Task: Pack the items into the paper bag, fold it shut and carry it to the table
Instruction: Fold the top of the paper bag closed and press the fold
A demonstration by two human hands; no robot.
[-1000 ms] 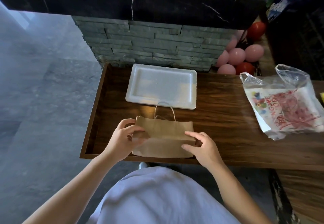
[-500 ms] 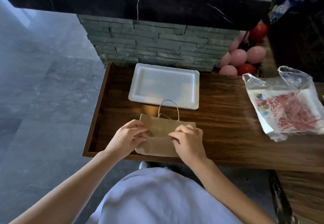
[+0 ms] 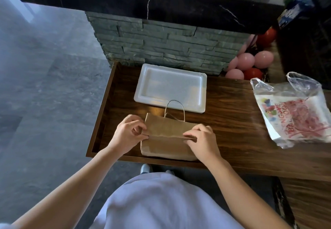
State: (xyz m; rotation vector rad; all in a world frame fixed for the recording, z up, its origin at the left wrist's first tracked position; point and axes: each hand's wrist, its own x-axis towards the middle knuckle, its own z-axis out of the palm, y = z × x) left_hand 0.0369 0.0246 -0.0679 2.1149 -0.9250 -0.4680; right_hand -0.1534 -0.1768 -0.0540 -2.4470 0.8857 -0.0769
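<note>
Head view — both hands, left point(image 3: 127, 135) and right point(image 3: 201, 139), pinch the bag point(image 3: 166, 139) at its fold — to crease it shut.

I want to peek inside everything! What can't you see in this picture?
Head view:
- Contents of the folded brown paper bag: its own paper hides them.
- Fold ends: left hand and right hand cover them.
- Crinkled clear plastic bag with red print: lettering only partly readable; the right edge cuts it off.
- Blue packet, top right: too dark and blurred.
</note>
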